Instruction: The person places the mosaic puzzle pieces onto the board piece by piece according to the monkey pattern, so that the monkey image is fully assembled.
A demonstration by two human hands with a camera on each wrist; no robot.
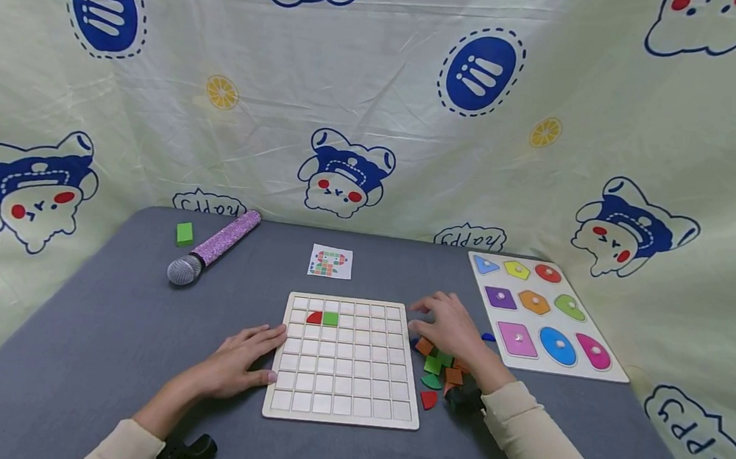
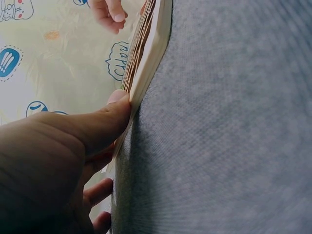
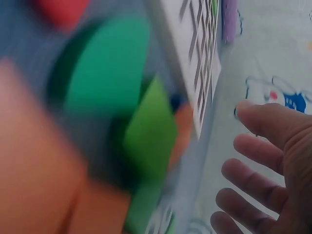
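Observation:
A white grid board (image 1: pixel 344 386) lies in the middle of the table. In its second row sit a red rounded piece (image 1: pixel 314 318) and a green square (image 1: pixel 330 319), side by side. My left hand (image 1: pixel 235 364) rests against the board's left edge, thumb and fingertips touching the rim with the fingers loosely extended. Past the board's right edge, my right hand (image 1: pixel 451 330) hovers by a loose heap of pieces, its fingers spread and holding nothing in the right wrist view. The heap has orange squares (image 1: pixel 453 377), green squares (image 1: pixel 432 365), a teal rounded piece (image 3: pixel 109 66) and a red piece (image 1: pixel 428 399).
A small pattern card (image 1: pixel 330 262) lies behind the board. Back left are a glittery purple microphone (image 1: pixel 227 238) and a green block (image 1: pixel 184 234). At the right is a shape puzzle board (image 1: pixel 509 354), with a blue piece (image 1: pixel 488 337) beside it. A printed curtain (image 1: pixel 383 76) hangs behind the table.

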